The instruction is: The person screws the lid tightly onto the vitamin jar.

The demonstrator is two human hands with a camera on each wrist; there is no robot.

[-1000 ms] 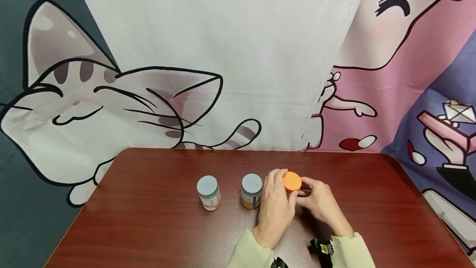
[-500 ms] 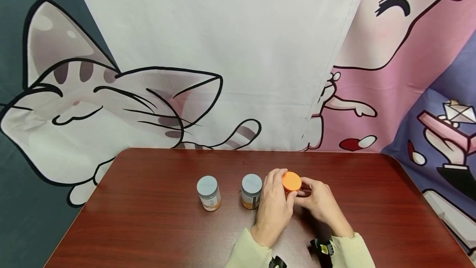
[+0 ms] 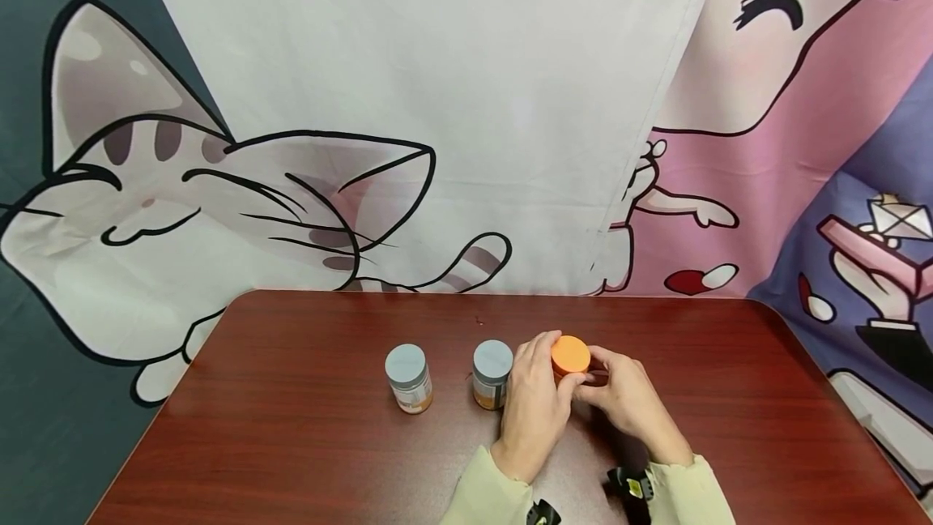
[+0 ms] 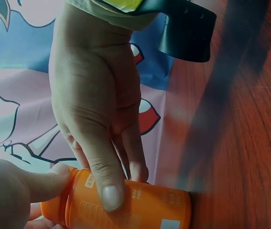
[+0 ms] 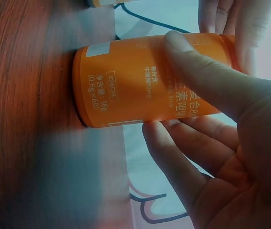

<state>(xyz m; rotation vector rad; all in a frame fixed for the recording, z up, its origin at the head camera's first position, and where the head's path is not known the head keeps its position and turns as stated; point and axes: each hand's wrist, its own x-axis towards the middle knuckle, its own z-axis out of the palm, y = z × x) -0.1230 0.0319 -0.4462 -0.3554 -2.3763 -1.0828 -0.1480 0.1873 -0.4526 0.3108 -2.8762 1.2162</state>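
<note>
An orange supplement bottle (image 5: 125,86) with white print stands upright, its base at the tabletop. My left hand (image 3: 535,403) holds its orange cap (image 3: 571,354), thumb on the near side and fingers round the far side. Lower down, my right hand (image 3: 630,399) grips the bottle's body, with the thumb (image 5: 202,67) along one side and fingertips on the other. In the left wrist view the right thumb (image 4: 111,191) lies over the printed label. A grey-lidded bottle (image 3: 492,379) stands just left of my left hand, which overlaps its edge in the head view.
A second grey-lidded bottle (image 3: 409,383) with a pale label stands further left. Everything is on a reddish-brown wooden table (image 3: 306,444). Behind its far edge hangs a cartoon-printed cloth (image 3: 474,104). Dark camera mounts sit on both wrists, the right one (image 3: 632,484) close over the table.
My left hand and the orange cap have shifted very slightly left. Both hands keep their hold on the bottle, and the two grey-lidded bottles stay in place.
</note>
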